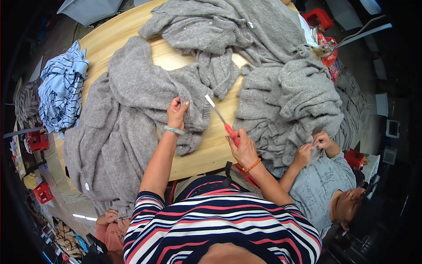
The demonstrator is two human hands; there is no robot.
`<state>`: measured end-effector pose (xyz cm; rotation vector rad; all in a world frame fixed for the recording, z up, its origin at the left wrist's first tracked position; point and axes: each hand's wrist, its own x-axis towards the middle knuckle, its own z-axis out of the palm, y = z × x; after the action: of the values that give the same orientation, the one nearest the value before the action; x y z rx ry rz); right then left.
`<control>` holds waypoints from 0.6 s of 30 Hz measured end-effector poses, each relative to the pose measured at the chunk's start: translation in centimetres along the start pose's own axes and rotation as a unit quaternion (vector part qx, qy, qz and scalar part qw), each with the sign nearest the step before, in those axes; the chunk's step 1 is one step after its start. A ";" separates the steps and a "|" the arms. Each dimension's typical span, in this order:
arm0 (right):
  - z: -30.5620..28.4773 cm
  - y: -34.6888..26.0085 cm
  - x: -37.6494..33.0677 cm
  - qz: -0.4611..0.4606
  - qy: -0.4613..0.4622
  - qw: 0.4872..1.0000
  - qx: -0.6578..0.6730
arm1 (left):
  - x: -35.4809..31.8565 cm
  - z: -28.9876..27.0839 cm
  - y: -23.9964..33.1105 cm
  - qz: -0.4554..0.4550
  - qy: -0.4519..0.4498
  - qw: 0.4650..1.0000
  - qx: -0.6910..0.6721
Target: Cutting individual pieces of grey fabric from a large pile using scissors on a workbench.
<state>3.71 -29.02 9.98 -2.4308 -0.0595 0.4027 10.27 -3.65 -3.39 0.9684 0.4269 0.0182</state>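
A: Setting: round wooden table (215, 149), piled with grey knitwear. Other people sit at 3 and 7 o'clock.

B: Hands?

A: Left hand (177, 112) pinches a fold of the grey sweater (132, 101). Right hand (243, 149) is clenched on the red-handled cutter (222, 122).

B: Blade direction?

A: Long axis points to 11 o'clock, tip just right of the pinched fold; left hand nearer.

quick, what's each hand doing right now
Left hand: closed, pinching the grey knit garment.
Right hand: closed on the red-handled blade tool.
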 end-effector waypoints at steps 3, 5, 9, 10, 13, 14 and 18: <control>-0.3 -0.1 -0.1 -0.011 -0.016 1.000 0.010 | 1.1 -1.0 -1.6 -0.009 0.000 1.000 0.024; -0.2 0.5 -0.1 -0.051 -0.013 0.998 -0.030 | 1.7 -2.2 -2.9 -0.020 -0.008 0.999 0.035; 1.0 2.7 -0.8 -0.060 -0.152 0.980 -0.118 | 2.4 -5.5 -5.9 -0.013 0.028 0.999 0.030; 1.2 3.0 -1.1 -0.055 -0.214 0.968 -0.117 | 2.6 -6.1 -6.7 0.005 0.032 0.999 0.028; -0.1 0.9 -1.3 -0.040 -0.233 0.963 -0.132 | 1.3 -3.1 -5.3 0.033 0.061 0.991 0.111; 0.0 0.4 -1.0 -0.041 -0.234 0.962 -0.132 | 1.3 -3.6 -5.5 0.034 0.062 0.991 0.110; -0.1 -1.4 0.4 -0.075 -0.224 0.964 -0.122 | 1.4 -5.4 -6.4 0.053 0.055 0.990 0.120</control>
<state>4.20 -27.92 10.77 -2.5012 -0.5125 0.9129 8.54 -2.74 -11.66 1.2312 0.4854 0.1188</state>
